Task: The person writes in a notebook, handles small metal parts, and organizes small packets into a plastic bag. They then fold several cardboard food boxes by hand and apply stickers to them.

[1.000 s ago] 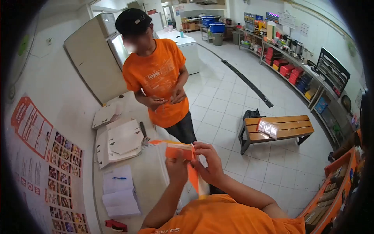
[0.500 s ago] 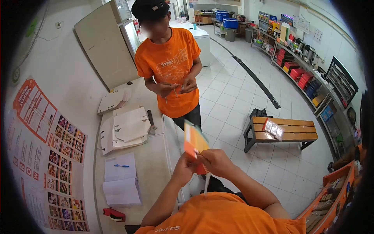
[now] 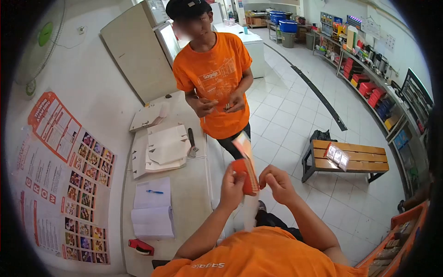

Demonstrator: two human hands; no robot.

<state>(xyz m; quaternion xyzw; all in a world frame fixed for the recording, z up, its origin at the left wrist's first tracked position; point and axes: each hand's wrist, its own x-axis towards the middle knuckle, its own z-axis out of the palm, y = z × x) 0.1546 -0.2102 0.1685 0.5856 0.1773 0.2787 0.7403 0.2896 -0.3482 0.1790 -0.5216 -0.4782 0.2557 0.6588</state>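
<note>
Head view: our left hand (image 3: 233, 183) grips an orange folded card (image 3: 245, 174), held up in front of our shirt (image 3: 249, 251), apart from the worktop (image 3: 191, 184). Our right hand (image 3: 280, 183) is curled just beside the card's edge; we can't tell if it touches. A pale blurred strip (image 3: 250, 212) hangs below; attachment unclear. Risks as we judge them: the left hand may carry all the load, so a slack grip could drop the card to the floor (image 3: 318, 203); oversqueezing could crease it. On the worktop: notebook (image 3: 152, 219), blue pen (image 3: 155, 191), red stapler-like tool (image 3: 140, 247), stacked pale board sheets (image 3: 167, 144). A co-worker (image 3: 212, 76) stands opposite; a bump from them could jog us.
</note>
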